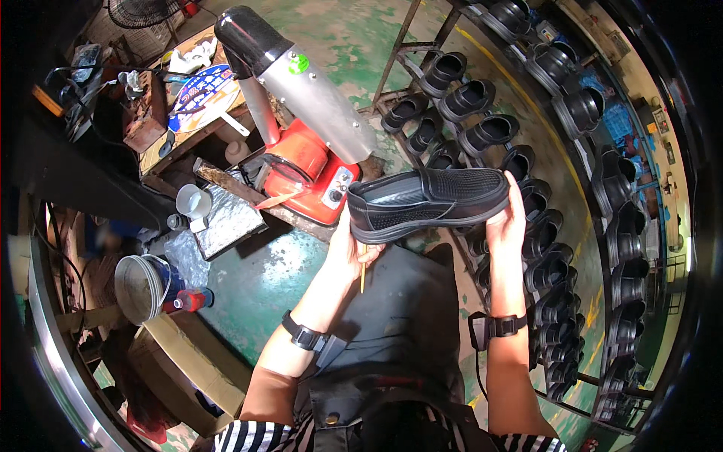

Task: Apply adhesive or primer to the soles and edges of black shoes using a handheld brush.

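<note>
A black slip-on shoe (433,202) with small perforations is held level in front of me, its toe to the right. My left hand (348,247) grips it at the heel from below. A thin yellow stick (363,276) also pokes down from among the fingers of that hand; its upper end is hidden. At the toe, my right hand (509,220) is closed around the sole's edge. Just beyond the heel stands a red machine (305,177) with a wide silver metal tube (320,94) and a black top.
Racks (422,47) full of black shoes (467,98) line my right side. On the left are a cluttered workbench (154,158), a white cup (193,202), a bucket (139,285), a red-and-blue bottle (193,300) and a cardboard box (177,354). A fan (139,11) is at the far left.
</note>
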A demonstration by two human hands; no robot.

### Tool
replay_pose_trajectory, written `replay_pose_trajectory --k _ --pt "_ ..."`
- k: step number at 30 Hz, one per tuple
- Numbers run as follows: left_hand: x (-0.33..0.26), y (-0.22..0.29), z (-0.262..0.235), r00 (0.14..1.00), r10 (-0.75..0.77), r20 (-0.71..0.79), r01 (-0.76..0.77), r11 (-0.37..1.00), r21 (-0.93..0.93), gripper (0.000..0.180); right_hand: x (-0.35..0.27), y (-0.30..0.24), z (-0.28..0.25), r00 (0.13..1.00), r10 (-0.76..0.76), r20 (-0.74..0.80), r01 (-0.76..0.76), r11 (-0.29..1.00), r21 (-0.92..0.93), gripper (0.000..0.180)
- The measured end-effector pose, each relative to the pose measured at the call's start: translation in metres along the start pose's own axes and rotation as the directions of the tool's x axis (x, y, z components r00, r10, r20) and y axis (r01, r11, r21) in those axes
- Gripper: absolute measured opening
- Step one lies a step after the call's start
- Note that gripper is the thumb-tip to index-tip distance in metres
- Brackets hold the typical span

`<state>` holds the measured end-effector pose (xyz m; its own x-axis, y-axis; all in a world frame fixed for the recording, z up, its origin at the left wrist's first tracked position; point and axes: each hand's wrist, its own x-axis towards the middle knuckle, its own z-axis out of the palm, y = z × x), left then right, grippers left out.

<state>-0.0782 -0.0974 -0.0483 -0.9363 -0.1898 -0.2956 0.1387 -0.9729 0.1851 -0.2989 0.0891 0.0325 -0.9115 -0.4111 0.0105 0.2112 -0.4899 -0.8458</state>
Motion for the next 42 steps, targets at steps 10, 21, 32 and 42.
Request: replay_pose_trajectory --k 10,21,32,42 --pt "-0.013 -0.031 0.01 0.969 -0.218 -0.117 0.213 0.976 -0.05 0.057 -0.044 -0.031 -0.049 0.989 0.077 -0.127 -0.087 0.994 -0.072 0.036" --pt "-0.056 -0.08 0.052 0.995 -0.021 -0.094 0.073 0.799 0.597 0.037 -0.163 -0.033 -0.109 0.932 -0.207 -0.297 -0.062 0.716 -0.695 0.042" --pt "-0.078 -0.19 0.07 0.982 -0.071 0.175 -0.096 0.614 0.784 0.04 -0.252 -0.068 -0.074 0.992 0.123 0.02 -0.078 0.741 -0.667 0.03" --pt "-0.083 -0.23 0.081 0.95 -0.31 -0.031 0.176 0.452 0.874 0.029 -0.315 -0.086 -0.162 0.984 -0.175 0.03 0.108 0.457 -0.883 0.023"
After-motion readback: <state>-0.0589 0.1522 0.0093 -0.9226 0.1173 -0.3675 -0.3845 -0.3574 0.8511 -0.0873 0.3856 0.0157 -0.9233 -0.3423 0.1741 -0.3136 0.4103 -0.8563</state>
